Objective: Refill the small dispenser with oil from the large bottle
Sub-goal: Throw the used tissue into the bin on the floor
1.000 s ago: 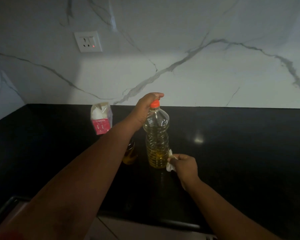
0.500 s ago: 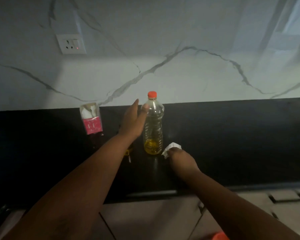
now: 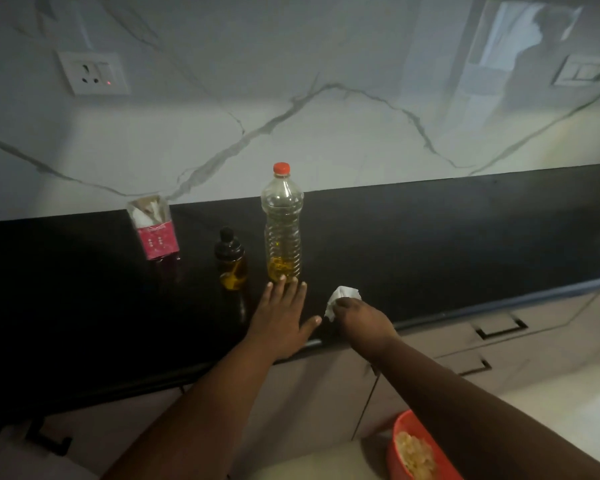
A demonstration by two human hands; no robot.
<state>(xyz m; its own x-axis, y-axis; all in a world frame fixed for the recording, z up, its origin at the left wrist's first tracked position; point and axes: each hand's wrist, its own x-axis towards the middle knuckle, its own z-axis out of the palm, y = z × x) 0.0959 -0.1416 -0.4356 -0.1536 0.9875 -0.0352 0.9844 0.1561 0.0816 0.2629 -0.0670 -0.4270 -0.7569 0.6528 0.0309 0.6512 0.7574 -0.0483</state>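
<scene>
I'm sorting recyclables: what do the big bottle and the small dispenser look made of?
Large bottle: clear, ribbed, thin-walled, with an orange cap, likely plastic. Small dispenser: dark amber, glossy body with a black top, glass or hard plastic; the picture cannot settle which.

A pink packet (image 3: 154,227) stands on the black worktop (image 3: 465,237) against a marble wall (image 3: 326,133). A socket (image 3: 93,73) glows red above; a red bowl (image 3: 416,452) sits on the floor.

The pink packet's (image 3: 155,233) print is too blurred to read.
</scene>
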